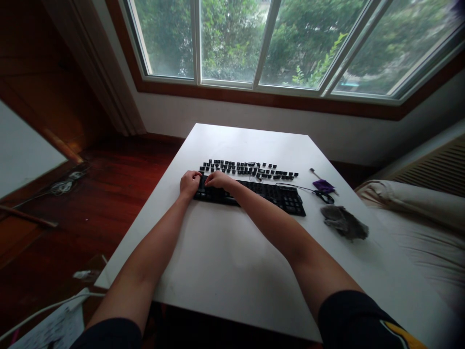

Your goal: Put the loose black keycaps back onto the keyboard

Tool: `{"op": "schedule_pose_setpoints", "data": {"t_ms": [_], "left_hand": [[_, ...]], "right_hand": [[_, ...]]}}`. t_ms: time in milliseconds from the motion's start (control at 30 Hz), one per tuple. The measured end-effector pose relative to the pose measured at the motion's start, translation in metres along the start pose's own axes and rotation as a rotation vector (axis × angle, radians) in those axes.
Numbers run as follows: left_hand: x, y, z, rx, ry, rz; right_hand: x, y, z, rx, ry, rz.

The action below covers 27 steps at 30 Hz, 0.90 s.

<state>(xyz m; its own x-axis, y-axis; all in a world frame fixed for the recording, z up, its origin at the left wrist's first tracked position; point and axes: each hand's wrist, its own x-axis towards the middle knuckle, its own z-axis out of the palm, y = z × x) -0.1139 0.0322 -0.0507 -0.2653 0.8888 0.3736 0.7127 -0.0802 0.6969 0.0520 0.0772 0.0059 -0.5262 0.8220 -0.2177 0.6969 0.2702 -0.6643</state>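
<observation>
A black computer keyboard (269, 193) lies across the white table (218, 261). My left hand (190, 183) is closed round its left end, with the thumb near the top edge. Just to the right, my right hand (219, 180) bends down over the left part of the keyboard, thumb and fingertips pinched together. Whatever sits between those fingertips is too small to make out. Behind the keyboard, several loose black keycaps (236, 167) are laid out in rows. My right forearm covers the middle of the keyboard.
Right of the keyboard are a coiled black cable (324, 197), a purple cloth (323, 186), a small brush-like stick (317, 173) and a crumpled grey cloth (344, 222). A window (232, 43) is beyond the table, a cushioned seat (403, 218) to the right.
</observation>
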Motion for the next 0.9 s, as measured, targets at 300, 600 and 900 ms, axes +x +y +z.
{"op": "schedule_pose_setpoints", "data": {"t_ms": [300, 600, 900], "left_hand": [[0.002, -0.002, 0.002, 0.009, -0.008, -0.001], [0.002, -0.005, 0.004, -0.007, 0.005, 0.034], [0.003, -0.005, 0.003, 0.000, -0.008, 0.016]], "right_hand": [[-0.024, 0.011, 0.023, -0.199, 0.229, -0.342], [-0.043, 0.022, 0.032, -0.316, 0.368, -0.493], [-0.028, 0.021, 0.019, -0.116, 0.299, -0.360]]}}
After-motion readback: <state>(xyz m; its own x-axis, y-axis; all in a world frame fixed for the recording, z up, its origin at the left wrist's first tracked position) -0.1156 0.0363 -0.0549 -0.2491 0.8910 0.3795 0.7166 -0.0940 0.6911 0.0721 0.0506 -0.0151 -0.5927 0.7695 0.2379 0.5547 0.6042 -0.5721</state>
